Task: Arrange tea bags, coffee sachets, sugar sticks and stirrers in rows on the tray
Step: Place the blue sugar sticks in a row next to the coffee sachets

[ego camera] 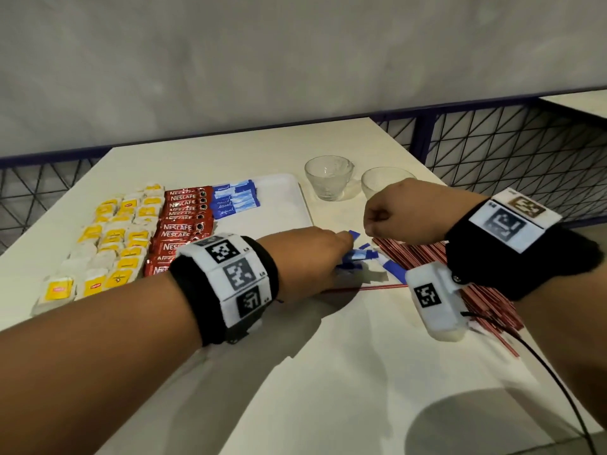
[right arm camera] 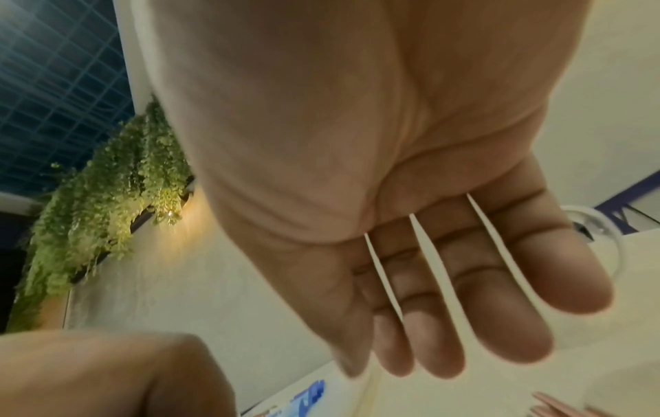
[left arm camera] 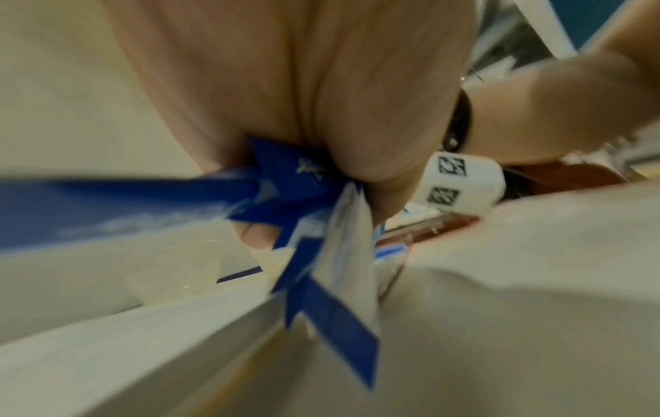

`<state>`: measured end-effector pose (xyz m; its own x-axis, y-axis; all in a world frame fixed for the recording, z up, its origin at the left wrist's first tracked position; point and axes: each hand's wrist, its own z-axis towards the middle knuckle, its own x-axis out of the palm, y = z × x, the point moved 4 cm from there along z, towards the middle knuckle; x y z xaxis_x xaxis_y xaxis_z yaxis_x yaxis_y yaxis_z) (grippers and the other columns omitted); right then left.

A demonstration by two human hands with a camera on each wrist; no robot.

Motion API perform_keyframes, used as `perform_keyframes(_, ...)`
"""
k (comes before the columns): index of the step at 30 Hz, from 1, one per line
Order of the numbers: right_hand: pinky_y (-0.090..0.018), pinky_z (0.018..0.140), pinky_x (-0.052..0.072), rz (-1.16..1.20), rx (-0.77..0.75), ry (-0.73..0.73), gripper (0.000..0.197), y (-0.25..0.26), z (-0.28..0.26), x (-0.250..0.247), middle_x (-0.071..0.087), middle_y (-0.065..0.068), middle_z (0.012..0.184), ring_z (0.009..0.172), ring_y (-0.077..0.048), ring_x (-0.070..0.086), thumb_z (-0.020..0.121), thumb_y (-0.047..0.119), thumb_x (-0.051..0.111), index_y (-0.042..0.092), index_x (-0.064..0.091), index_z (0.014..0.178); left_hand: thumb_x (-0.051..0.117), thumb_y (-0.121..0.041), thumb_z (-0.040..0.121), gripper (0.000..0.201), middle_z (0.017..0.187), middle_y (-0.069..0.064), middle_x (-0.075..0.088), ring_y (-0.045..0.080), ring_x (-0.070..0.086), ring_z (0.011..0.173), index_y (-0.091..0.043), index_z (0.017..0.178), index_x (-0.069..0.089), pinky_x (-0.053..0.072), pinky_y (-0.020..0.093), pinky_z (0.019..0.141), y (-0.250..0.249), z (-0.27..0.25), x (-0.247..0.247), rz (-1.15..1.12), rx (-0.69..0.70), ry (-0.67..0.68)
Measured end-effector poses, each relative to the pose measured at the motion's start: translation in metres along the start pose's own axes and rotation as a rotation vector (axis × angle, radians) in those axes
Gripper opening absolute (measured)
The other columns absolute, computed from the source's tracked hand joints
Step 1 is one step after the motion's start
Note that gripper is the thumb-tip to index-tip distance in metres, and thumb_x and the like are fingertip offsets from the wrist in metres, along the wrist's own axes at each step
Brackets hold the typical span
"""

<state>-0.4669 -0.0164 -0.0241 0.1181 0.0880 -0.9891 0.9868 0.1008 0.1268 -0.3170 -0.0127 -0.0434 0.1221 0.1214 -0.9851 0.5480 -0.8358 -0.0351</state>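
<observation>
The right part of the tray [ego camera: 295, 192] is bare, open from above and from the near side. Just right of it 2 glass cups [ego camera: 329, 176] stand near the table's [ego camera: 345, 372] far edge. Red stirrers [ego camera: 423, 254] lie spread on the right, loose blue sugar sticks [ego camera: 361, 257] between both hands. The near table surface is free.

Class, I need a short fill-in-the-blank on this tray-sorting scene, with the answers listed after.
1. The left hand grips a bunch of ____ sugar sticks.
2. The right hand holds ____.
3. Behind the right hand stand ____ glass cups.
4. The red stirrers lie on the ____, not the tray.

Answers: blue; nothing; two; table
</observation>
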Motion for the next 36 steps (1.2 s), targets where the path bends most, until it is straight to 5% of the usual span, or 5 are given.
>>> perform_keyframes(5, -0.025, 0.079, 0.039, -0.043, -0.049, -0.006, 0.016, 0.005, 0.009, -0.002, 0.061, 0.009, 0.099, 0.092, -0.011, 0.051, 0.089, 0.031, 0.061, 0.028, 0.066, 0.104, 0.049, -0.032, 0.098, 0.025, 0.107, 0.005, 0.062, 0.021, 0.056, 0.089, -0.016, 0.118, 0.050, 0.047, 0.032, 0.076, 0.024, -0.013, -0.020, -0.207, -0.114, -0.130)
perform_keyframes(9, -0.024, 0.082, 0.037, -0.153, -0.104, 0.089, 0.030, 0.016, 0.025, 0.010, 0.061, 0.008, 0.110, 0.097, -0.011, 0.049, 0.087, 0.039, 0.064, 0.028, 0.063, 0.115, 0.050, -0.034, 0.098, 0.007, 0.090, -0.007, 0.062, 0.003, 0.060, 0.071, -0.028, 0.099, 0.046, 0.042, 0.010, 0.053, 0.043, -0.025, -0.035, -0.442, -0.205, -0.261)
perform_keyframes(12, -0.025, 0.084, 0.041, -0.195, -0.161, 0.144, 0.028, 0.026, 0.032, 0.011, 0.060, 0.009, 0.108, 0.101, -0.013, 0.052, 0.086, 0.039, 0.065, 0.029, 0.064, 0.112, 0.051, -0.028, 0.099, 0.004, 0.089, -0.003, 0.068, 0.006, 0.070, 0.071, -0.029, 0.097, 0.048, 0.059, 0.025, 0.060, 0.052, -0.033, -0.037, -0.703, -0.250, -0.331)
perform_keyframes(20, -0.019, 0.062, 0.047, 0.453, -0.179, -0.118, 0.026, 0.086, 0.022, -0.040, 0.067, 0.012, 0.077, 0.061, 0.000, 0.060, 0.092, 0.048, 0.054, 0.026, 0.066, 0.088, 0.043, -0.001, 0.096, 0.013, 0.088, 0.013, 0.061, 0.020, 0.060, 0.060, -0.010, 0.097, 0.052, 0.053, 0.036, 0.057, 0.094, -0.047, -0.036, -1.560, -0.395, -0.807)
perform_keyframes(36, -0.029, 0.067, 0.051, 0.768, -0.240, -0.190, 0.007, 0.145, 0.082, -0.023, 0.069, 0.004, 0.072, 0.059, -0.006, 0.061, 0.090, 0.022, 0.064, 0.017, 0.065, 0.087, 0.070, -0.028, 0.088, 0.028, 0.062, 0.001, 0.045, 0.014, 0.043, 0.040, -0.010, 0.090, 0.049, 0.040, 0.021, 0.043, 0.175, -0.092, -0.021, -1.844, -0.593, -1.345)
